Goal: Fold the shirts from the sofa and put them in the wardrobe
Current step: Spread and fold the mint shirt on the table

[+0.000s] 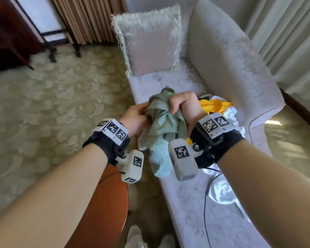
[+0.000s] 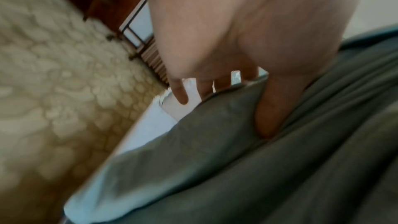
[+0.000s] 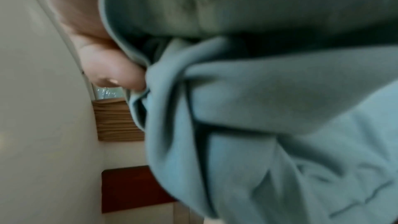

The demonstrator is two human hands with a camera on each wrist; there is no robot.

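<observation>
A crumpled sage-green shirt hangs bunched between both hands above the sofa seat. My right hand grips a fistful of its upper part; in the right wrist view the green shirt fills the frame beside curled fingers. My left hand pinches the shirt's left edge; in the left wrist view the thumb presses into the green shirt. A yellow shirt and white shirts lie on the seat behind my right wrist.
A fringed pale cushion leans at the sofa's far end. A round brown table stands below my left forearm. Patterned carpet spreads left, with a dark rack and wooden furniture beyond. Curtains hang at right. A black cable crosses the seat.
</observation>
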